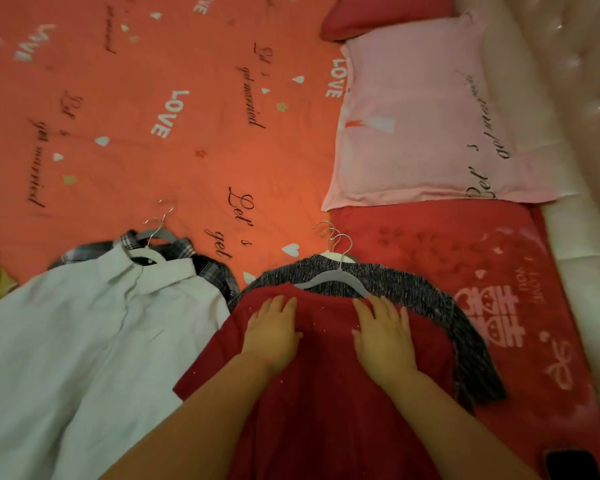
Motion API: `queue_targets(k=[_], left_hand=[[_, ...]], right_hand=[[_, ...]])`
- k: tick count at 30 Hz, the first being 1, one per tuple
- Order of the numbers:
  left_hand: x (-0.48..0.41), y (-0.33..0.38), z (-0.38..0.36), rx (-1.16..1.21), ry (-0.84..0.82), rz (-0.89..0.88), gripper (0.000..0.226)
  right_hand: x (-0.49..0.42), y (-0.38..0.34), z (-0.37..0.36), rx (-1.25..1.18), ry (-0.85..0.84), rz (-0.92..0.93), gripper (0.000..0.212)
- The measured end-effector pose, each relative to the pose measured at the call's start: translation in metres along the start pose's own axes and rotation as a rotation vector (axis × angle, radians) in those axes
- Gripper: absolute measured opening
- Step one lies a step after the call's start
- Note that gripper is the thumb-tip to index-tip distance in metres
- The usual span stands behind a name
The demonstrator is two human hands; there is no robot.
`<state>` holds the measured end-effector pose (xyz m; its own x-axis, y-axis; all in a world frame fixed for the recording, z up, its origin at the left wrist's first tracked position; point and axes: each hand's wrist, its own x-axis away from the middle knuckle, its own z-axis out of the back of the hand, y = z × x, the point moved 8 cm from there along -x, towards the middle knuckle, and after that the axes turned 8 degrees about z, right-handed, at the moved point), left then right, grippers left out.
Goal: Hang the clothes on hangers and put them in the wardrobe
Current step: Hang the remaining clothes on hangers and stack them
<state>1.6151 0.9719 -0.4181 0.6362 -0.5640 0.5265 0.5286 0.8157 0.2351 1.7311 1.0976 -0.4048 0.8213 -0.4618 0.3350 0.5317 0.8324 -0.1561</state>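
Both hands, left (pixel 272 332) and right (pixel 383 332), lie flat, fingers released, on the red garment (pixel 326 410); bedspread (pixel 187 133) reads "LOVE"

bare forearms (pixel 194 420) w/ left hand (pixel 272 336) & right hand (pixel 383 337) both bare, short fingers.

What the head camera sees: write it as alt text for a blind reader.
A person's left hand and right hand lie flat on a red garment spread on a bed, a grey hanger at its top edge and a dark knit garment beneath. To the left lies a white shirt on a white hanger over a plaid garment; a pink pillow sits beyond.
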Motion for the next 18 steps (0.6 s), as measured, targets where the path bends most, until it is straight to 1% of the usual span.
queue_targets(k=[6,10,14,18], left_hand=[[0.060,-0.002,0.081,0.004,0.181,-0.032,0.064],[0.110,-0.027,0.131,-0.026,0.326,0.012,0.059],[0.166,-0.082,0.161,-0.059,0.402,0.124,0.058],[0.227,-0.158,0.179,-0.067,0.478,0.304,0.059]], right_hand=[[0.033,-0.060,0.061,-0.039,0.054,0.145,0.054],[0.046,-0.109,0.097,-0.059,0.056,0.266,0.053],[0.058,-0.172,0.114,-0.025,0.045,0.395,0.053],[0.071,-0.247,0.120,0.008,0.049,0.549,0.047]])
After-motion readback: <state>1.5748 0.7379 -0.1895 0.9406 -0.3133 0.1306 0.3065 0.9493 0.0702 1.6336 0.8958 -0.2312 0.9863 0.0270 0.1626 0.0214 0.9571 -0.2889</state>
